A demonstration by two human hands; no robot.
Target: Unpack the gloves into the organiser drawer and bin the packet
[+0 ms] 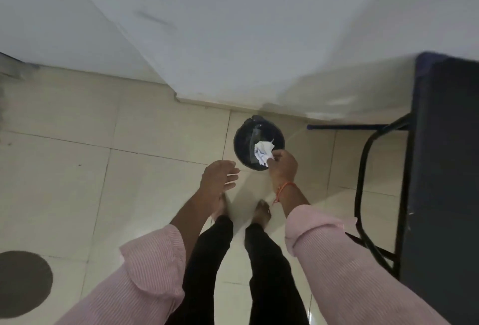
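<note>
**Packet over the bin, ready to drop**

Packet (263,153) crumpled white, faint blue print on it, pinched at its near edge by the fingertips of the right hand (283,163). Hangs just beyond those fingertips, directly above the dark mouth of the bin (245,140). Cannot tell for sure whether still clear of the liner or already brushing it; looks held above.

Left hand (219,176) empty, fingers spread loosely, palm turned down, hovering just to the left of the right hand and short of the bin's near rim. Touching nothing.

Bin round, lined with a black bag, standing on the pale tiled floor (64,169) just ahead of both hands, close to the white wall (233,39) beyond. Dark table (445,169) with black metal legs off to the right of the right hand, well clear of the reach. Bare feet below the wrists, pink sleeves pushed up both forearms, an orange thread around the right wrist.

Step in hand, by the look of it: the last one, binning the packet. No gloves and no drawer anywhere in sight, so the unpacking part cannot be checked from here; probably done already, given the packet looks flat and spent.

Next move calls for little: simply opening the right fingers and letting go. Packet sits toward the near right part of the opening, so a slight push forward before release would make a cleaner drop. Light, crumpled paper or film may drift or catch on the liner's edge rather than fall straight.
</note>
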